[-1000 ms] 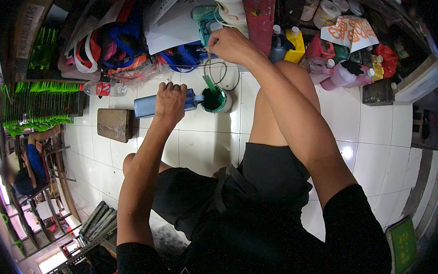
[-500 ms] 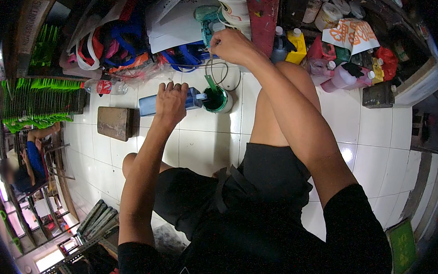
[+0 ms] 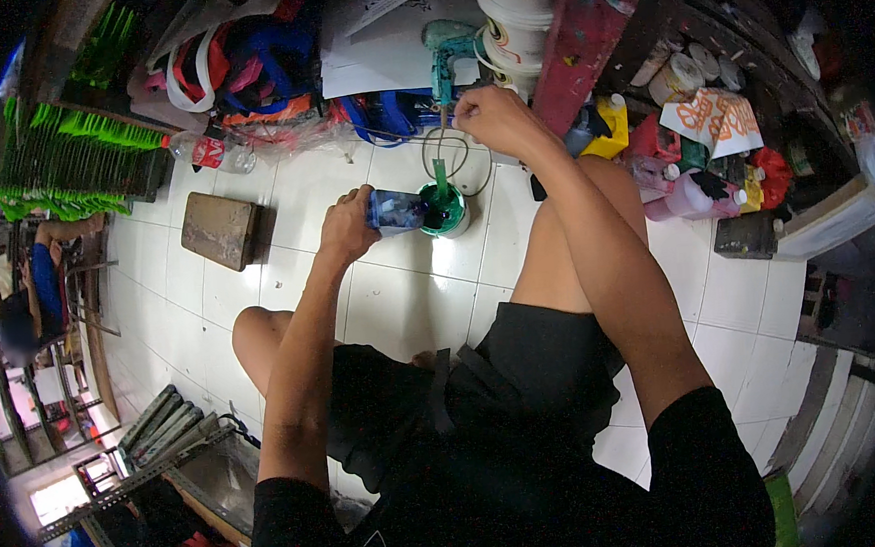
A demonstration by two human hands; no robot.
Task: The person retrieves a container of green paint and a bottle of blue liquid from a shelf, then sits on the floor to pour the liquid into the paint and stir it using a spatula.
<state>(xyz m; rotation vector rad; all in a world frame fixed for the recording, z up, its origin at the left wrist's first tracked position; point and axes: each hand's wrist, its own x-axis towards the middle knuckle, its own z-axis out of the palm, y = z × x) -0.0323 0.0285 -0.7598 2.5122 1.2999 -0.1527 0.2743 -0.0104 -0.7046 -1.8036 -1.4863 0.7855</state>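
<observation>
My left hand [image 3: 347, 224] is closed around a translucent blue bottle [image 3: 394, 211]. The bottle lies tipped on its side, its mouth end at the rim of a small tub [image 3: 452, 231] holding dark green contents. A green stick [image 3: 439, 169] stands up out of the tub. My right hand [image 3: 493, 120] is raised beyond the tub, fingers pinched together; whatever they hold, if anything, is too small to make out. Close beside it is a teal pistol-shaped power tool [image 3: 441, 68], and a looped cable [image 3: 428, 152] trails below onto the floor.
A brown block [image 3: 220, 230] sits on the white tiles [image 3: 389, 297] at left, near a clear plastic bottle [image 3: 212, 152]. Stacked white buckets [image 3: 518, 28] stand behind the tool. Paint containers [image 3: 678, 194] crowd the right. Another person [image 3: 42, 278] sits at far left.
The blue bottle has moved right and tipped more over the tub. My right hand has shifted slightly down the teal tool toward the cable. The whole view has turned a little.
</observation>
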